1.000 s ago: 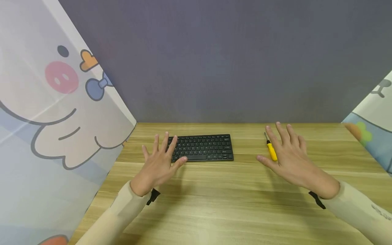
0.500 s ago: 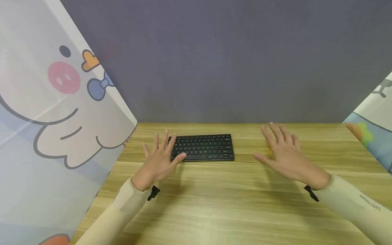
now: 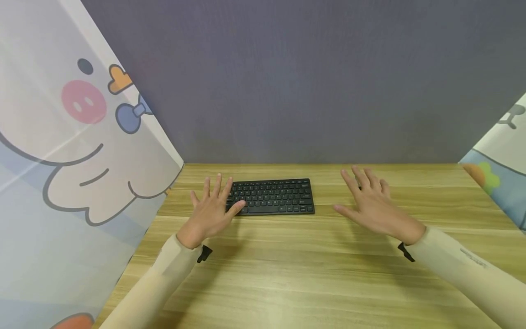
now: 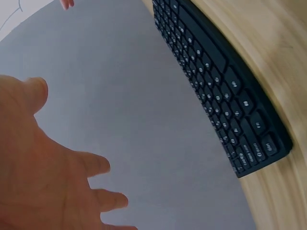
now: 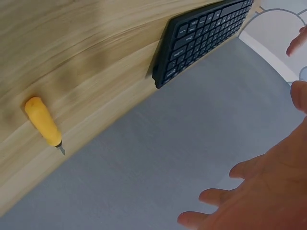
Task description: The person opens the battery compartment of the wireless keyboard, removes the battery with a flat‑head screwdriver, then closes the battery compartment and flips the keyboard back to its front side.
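A slim black keyboard [image 3: 271, 197] lies flat on the wooden table. My left hand [image 3: 208, 214] hovers over its left end with fingers spread, hiding part of that end. In the left wrist view the left hand [image 4: 53, 177] is apart from the keyboard [image 4: 216, 91]. My right hand [image 3: 374, 208], fingers extended and holding nothing, is held above the table right of the keyboard. Beneath it a screwdriver with a yellow handle [image 5: 43, 120] lies on the table, almost wholly hidden in the head view. The right wrist view shows the right hand [image 5: 264, 187] apart from this screwdriver.
The wooden table [image 3: 271, 265] ends at a grey upright panel [image 3: 312, 82] at the back. Cartoon-printed sheets stand on the left [image 3: 98, 183] and on the right [image 3: 501, 164].
My right hand has moved left and now covers most of the screwdriver, whose yellow handle showed beside it earlier. The left hand has shifted only slightly. The keyboard lies where it was.
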`<action>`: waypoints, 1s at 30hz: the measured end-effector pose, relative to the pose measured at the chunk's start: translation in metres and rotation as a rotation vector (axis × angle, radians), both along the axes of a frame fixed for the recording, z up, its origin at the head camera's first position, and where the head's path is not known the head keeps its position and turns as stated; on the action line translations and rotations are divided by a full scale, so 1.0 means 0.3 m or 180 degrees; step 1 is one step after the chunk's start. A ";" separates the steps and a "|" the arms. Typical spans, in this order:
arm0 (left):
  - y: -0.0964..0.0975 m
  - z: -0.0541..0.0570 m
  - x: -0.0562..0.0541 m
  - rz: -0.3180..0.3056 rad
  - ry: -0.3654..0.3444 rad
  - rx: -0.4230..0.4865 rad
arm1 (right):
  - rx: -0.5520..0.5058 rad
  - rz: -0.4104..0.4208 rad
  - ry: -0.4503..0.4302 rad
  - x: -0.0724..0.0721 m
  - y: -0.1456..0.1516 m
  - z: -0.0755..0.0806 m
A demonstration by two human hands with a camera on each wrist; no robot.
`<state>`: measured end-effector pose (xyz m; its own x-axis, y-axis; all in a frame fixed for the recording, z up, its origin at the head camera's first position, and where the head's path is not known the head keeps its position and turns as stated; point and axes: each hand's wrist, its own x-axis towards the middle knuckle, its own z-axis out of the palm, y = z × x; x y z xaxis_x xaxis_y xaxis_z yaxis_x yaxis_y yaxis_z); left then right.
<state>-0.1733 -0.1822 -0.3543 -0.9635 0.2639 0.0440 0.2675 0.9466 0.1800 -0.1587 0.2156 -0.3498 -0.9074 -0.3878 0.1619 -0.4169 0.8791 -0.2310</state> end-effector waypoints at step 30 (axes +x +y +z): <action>-0.077 -0.078 -0.062 -0.0137 -0.0287 -0.0019 | 0.0084 0.0167 -0.0424 -0.189 -0.140 -0.051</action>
<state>-0.1920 -0.2052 -0.3776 -0.9513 0.3050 -0.0439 0.2908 0.9357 0.1996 -0.2155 0.1737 -0.3650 -0.8985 -0.4378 0.0306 -0.4297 0.8634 -0.2645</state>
